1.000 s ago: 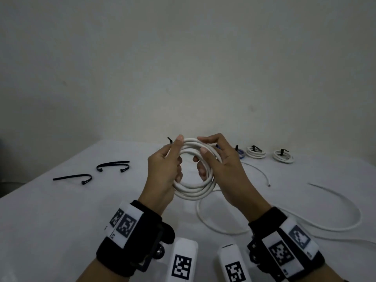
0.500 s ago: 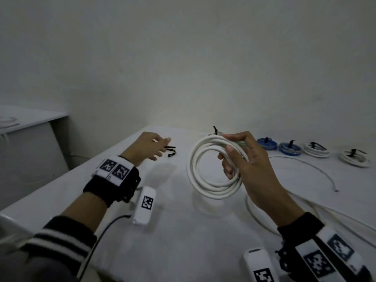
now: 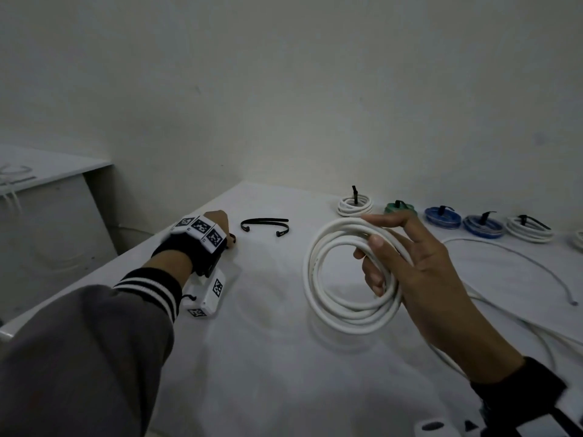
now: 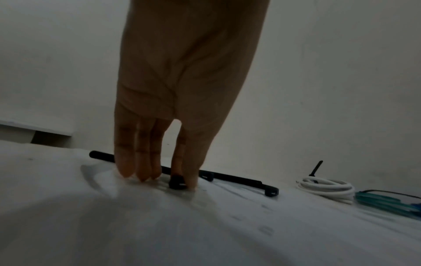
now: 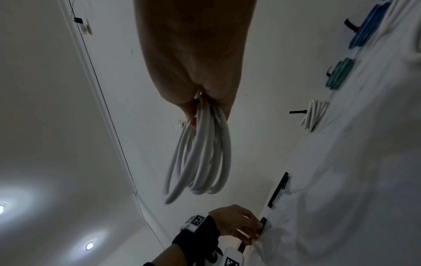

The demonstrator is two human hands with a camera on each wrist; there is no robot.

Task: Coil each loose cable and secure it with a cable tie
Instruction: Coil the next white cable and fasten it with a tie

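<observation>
Our right hand (image 3: 419,272) is raised above the white table (image 3: 268,357), with the thumb and curled fingers wrapped around one side of a coiled white cable (image 3: 334,279); the index finger points out straight over the top of the loops. The coil hangs in the air, clear of the table, and its loose tail (image 3: 520,263) trails away on the cloth to the right.

Our left hand (image 3: 220,223) reaches to the far left of the table. Its fingertips (image 4: 127,171) press down on the cloth, and the thumb and forefinger pinch the head of a black cable tie (image 4: 176,182) that lies flat there. A second black cable tie (image 3: 265,226) lies just to the right of that hand, untouched.

Along the far edge of the table, a row of small coils already bound with black ties: a white one (image 3: 355,205), a green one (image 3: 400,208), two blue ones (image 3: 441,217), and another white one (image 3: 529,228) farthest right.
</observation>
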